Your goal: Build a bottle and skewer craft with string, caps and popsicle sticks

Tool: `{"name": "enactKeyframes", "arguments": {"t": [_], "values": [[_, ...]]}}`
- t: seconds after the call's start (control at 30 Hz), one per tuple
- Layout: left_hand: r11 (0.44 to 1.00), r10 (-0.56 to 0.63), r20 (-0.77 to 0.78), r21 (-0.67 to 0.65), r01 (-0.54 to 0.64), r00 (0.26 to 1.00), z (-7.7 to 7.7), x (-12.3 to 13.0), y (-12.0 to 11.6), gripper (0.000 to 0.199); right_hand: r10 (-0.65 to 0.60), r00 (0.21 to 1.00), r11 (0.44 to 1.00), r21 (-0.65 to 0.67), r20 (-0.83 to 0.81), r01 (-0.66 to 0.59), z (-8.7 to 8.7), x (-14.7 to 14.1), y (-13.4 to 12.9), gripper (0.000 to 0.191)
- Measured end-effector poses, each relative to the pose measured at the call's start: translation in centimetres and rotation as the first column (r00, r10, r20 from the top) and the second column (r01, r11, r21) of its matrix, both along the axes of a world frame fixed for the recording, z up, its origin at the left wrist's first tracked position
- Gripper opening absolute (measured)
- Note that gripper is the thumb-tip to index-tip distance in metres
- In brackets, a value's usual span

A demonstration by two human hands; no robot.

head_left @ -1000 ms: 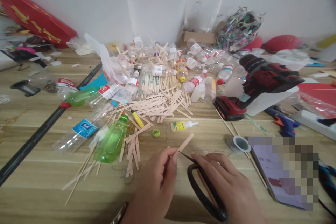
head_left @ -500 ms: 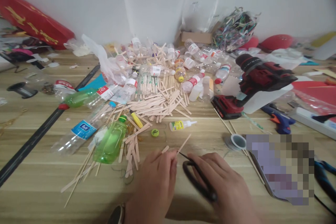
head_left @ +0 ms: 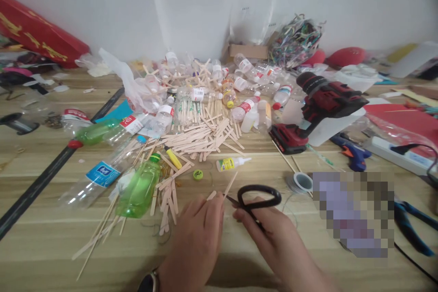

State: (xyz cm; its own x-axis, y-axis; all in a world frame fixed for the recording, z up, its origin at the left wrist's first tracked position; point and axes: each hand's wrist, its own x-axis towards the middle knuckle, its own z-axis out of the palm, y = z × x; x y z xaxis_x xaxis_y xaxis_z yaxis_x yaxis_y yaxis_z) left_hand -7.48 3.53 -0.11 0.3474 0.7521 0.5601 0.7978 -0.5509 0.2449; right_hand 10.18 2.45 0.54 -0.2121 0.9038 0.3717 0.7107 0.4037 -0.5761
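My left hand (head_left: 198, 232) is closed around a thin wooden stick (head_left: 231, 183), whose upper end sticks out past the fingers. Black-handled scissors (head_left: 259, 195) are in my right hand (head_left: 270, 232), with one handle loop standing up above the fingers. The blades point left and reach the stick beside my left fingertips; their tips are partly hidden. A glue bottle (head_left: 232, 163) with a yellow label lies just beyond the hands, and a small yellow-green cap (head_left: 197, 174) is left of it.
A green bottle (head_left: 139, 187) and flat wooden sticks (head_left: 169, 200) lie to the left. Plastic bottles and more sticks (head_left: 205, 139) are heaped behind. On the right are a red drill (head_left: 318, 105), a wire spool (head_left: 303, 183), a glue gun (head_left: 354, 151) and blue-handled pliers (head_left: 412, 228).
The scissors have turned in my right hand, their loop now raised above the fingers. The view has shifted, so most things on the table appear slightly further left.
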Motion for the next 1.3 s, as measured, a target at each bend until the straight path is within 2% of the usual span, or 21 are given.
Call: {"name": "enactKeyframes", "arguments": {"t": [0.07,0.13,0.2,0.23,0.3,0.37,0.4,0.47,0.57,0.63,0.73,0.8,0.87,0.9,0.93,1.0,1.13,1.23,1.3], "values": [[1.0,-0.008,0.026,-0.028,0.009,1.0,0.1,0.0,0.0,0.021,0.015,1.0,1.0,0.017,0.026,-0.015,0.0,0.0,0.0,0.022],[0.995,-0.026,0.077,-0.091,0.033,0.997,0.3,0.1,0.1,0.021,0.031,0.989,0.989,0.136,0.142,-0.05,0.1,0.1,0.0,0.026],[0.992,-0.03,0.087,-0.116,0.04,0.996,0.5,0.1,0.1,0.02,0.037,0.986,0.983,0.17,0.165,-0.066,0.1,0.2,0.1,0.028],[0.995,-0.025,0.063,-0.1,0.031,0.998,0.5,0.0,0.2,0.02,0.041,0.993,0.991,0.126,0.108,-0.055,0.2,0.1,0.1,0.026],[1.0,-0.014,-0.029,-0.019,0.014,0.999,0.3,0.0,0.2,0.021,0.031,0.997,0.998,-0.052,-0.074,-0.034,0.4,-0.1,0.1,0.023],[0.999,-0.019,-0.12,0.043,0.024,0.993,-0.1,-0.1,0.3,0.022,-0.007,0.98,0.978,-0.206,-0.198,-0.035,0.5,-0.4,0.2,0.027],[0.998,-0.029,-0.144,0.044,0.036,0.989,-0.3,-0.1,0.2,0.023,-0.02,0.976,0.97,-0.241,-0.215,-0.033,0.5,-0.5,0.2,0.028],[0.999,-0.035,-0.108,0.002,0.035,0.994,-0.6,-0.1,0.1,0.025,-0.017,0.983,0.981,-0.193,-0.183,-0.019,0.5,-0.4,0.2,0.026],[0.973,-0.031,0.132,-0.223,0.06,0.991,-0.2,-0.2,-0.1,0.025,0.031,0.999,0.999,0.04,0.012,-0.031,0.4,0.1,0.2,0.023],[0.879,0.016,0.322,-0.456,0.14,0.946,0.4,-0.3,-0.1,0.027,0.043,0.983,0.98,0.183,0.176,-0.076,0.4,0.6,0.2,0.029],[0.626,0.179,0.51,-0.719,0.302,0.842,1.1,-0.6,0.3,0.029,0.048,0.947,0.946,0.289,0.318,-0.145,0.5,1.2,0.2,0.034],[0.488,0.288,0.59,-0.768,0.415,0.754,1.1,-0.8,0.7,0.03,0.064,0.93,0.934,0.307,0.361,-0.183,0.5,1.5,0.2,0.035],[0.406,0.367,0.643,-0.761,0.506,0.672,0.9,-0.9,0.9,0.031,0.076,0.92,0.93,0.306,0.384,-0.205,0.5,1.6,0.1,0.035],[0.386,0.39,0.657,-0.753,0.534,0.645,0.8,-0.9,1.0,0.031,0.082,0.918,0.93,0.3,0.388,-0.21,0.5,1.6,0.0,0.035],[0.379,0.401,0.661,-0.75,0.542,0.634,0.6,-0.9,0.9,0.03,0.092,0.919,0.933,0.29,0.382,-0.214,0.5,1.7,0.0,0.034],[0.418,0.376,0.651,-0.754,0.507,0.659,0.6,-1.0,0.8,0.028,0.142,0.937,0.945,0.238,0.32,-0.224,0.5,1.8,-0.1,0.032],[0.593,0.202,0.586,-0.711,0.378,0.785,0.9,-1.0,0.5,0.023,0.234,0.972,0.972,0.001,0.017,-0.234,0.8,1.8,-0.2,0.023],[0.7,0.054,0.577,-0.604,0.38,0.815,1.1,-0.9,0.5,0.021,0.177,0.975,0.964,-0.174,-0.137,-0.2,1.2,1.5,-0.2,0.021],[0.736,-0.022,0.577,-0.543,0.404,0.817,1.0,-0.8,0.6,0.022,0.122,0.971,0.931,-0.316,-0.206,-0.184,1.5,1.2,-0.2,0.025]]}}
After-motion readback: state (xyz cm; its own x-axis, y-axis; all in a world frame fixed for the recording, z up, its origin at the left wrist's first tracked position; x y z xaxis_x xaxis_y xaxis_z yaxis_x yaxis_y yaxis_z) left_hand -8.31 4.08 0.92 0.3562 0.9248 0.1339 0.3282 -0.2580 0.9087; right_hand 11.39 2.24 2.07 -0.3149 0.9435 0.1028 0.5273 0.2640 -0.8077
